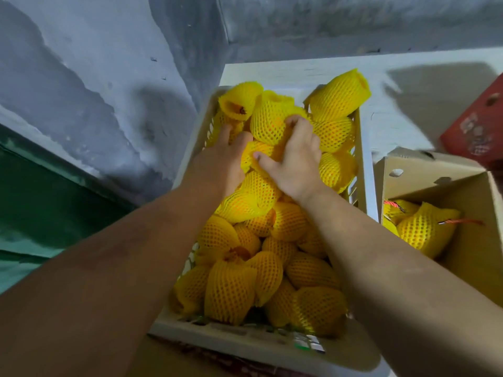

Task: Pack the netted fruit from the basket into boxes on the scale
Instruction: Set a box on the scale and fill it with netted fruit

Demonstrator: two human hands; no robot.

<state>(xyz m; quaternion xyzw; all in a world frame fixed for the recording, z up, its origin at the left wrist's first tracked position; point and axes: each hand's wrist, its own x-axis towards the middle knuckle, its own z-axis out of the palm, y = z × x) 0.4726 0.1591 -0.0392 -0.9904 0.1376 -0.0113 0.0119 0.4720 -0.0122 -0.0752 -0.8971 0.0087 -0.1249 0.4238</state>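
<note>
A pale plastic basket [363, 170] in the middle of the view is heaped with several fruits in yellow foam netting [231, 289]. Both my hands reach into its far half. My left hand [221, 159] lies on the pile at the left side, fingers pushed down among the fruit and partly hidden. My right hand [292, 159] curls over one netted fruit [268, 123], thumb stretched left across another below it. An open cardboard box [408, 170] stands to the right of the basket and holds a few netted fruits [419, 229]. No scale can be seen.
A red printed carton [479, 126] lies at the far right above the cardboard box. A white surface [299, 70] runs behind the basket. A grey stained wall fills the upper left, with a green sheet [40, 213] below it. Another carton lies under the basket's near edge.
</note>
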